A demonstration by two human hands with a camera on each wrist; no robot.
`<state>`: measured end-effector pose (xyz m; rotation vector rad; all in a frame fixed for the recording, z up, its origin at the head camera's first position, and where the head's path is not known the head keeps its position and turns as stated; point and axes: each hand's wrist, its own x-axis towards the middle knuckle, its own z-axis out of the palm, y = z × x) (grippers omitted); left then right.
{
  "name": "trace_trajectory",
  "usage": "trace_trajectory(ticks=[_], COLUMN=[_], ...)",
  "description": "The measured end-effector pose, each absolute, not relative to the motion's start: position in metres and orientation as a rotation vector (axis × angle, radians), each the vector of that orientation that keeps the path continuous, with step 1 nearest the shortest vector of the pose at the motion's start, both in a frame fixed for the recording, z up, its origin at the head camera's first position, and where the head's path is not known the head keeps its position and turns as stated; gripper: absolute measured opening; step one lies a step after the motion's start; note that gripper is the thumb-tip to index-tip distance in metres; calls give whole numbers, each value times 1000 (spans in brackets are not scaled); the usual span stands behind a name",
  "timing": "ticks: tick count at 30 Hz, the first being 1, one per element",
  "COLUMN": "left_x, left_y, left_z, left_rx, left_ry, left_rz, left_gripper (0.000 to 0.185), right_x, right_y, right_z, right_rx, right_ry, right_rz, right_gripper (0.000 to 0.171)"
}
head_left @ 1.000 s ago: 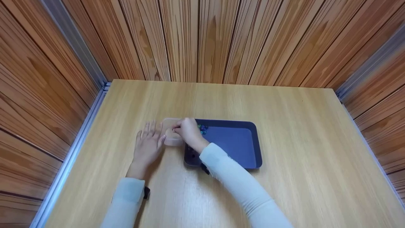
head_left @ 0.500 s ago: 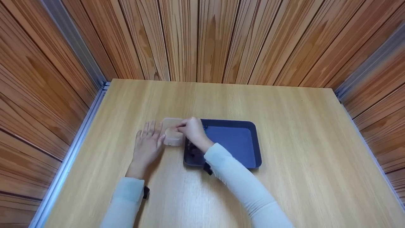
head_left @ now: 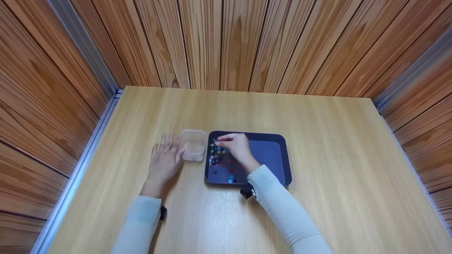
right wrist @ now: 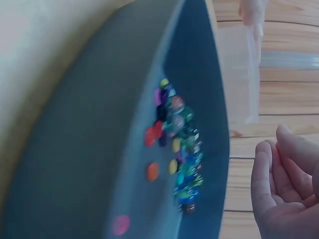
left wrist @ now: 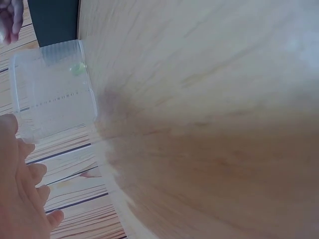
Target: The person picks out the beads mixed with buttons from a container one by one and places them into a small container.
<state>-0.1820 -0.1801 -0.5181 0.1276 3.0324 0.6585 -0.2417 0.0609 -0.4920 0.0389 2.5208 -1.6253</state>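
My left hand lies flat on the wooden table, its thumb against a small clear plastic container. In the left wrist view the container has one green bead inside, and the left hand shows below it. My right hand hovers over the left part of a dark blue tray, fingertips just above a cluster of coloured beads. In the right wrist view the right hand has curved fingers with nothing seen in them, beside the beads.
Wooden plank walls enclose the table on three sides, with metal rails along the left and right edges. The tray's right half holds no beads. Both arms wear pale long sleeves.
My right hand has moved from over the clear container back to the right, onto the tray above the beads. The left hand has stayed flat beside the container.
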Motion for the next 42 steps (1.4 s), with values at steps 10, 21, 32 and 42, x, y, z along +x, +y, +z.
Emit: trace_trajectory(ticks=[10,21,32,42], left_x=[-181,-181,-180,-181], left_y=[-181,-181,-181,-180], left_z=[-519,-520,-519,-519], left_rx=[106,143,136,125], left_ry=[3006,3067,3044,3029], left_rz=[677,646,654,687], left_gripper=[63,60,60,60], right_x=[-241,-239,-239,-238], right_y=[75,74,74,69], right_z=[-506,-521,-527,-527], right_rx=[109,31,-4,-73], right_ry=[2403,2368,2330,2414], right_rz=[-1629,-1514,-1440,-1325], right_gripper=[18,22,21,21])
